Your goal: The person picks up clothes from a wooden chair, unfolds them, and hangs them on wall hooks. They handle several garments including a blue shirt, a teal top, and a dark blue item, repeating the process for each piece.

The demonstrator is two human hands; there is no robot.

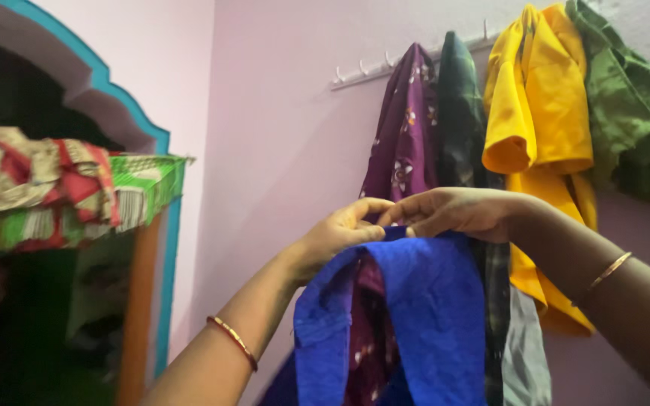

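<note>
Both hands were raised in front of the pink wall, pinching the top edge of a bright blue cloth garment (423, 316) that hung down between the forearms. The left hand (340, 229) gripped the edge with thumb and fingers closed; the right hand (453, 212) pinched it just beside, fingertips nearly touching the left (each wrist wore a thin gold bangle). Behind, on a white hook rail (385, 64), hung a purple floral garment (408, 128), a yellow shirt (539, 113) and a green shirt (626, 98).
</note>
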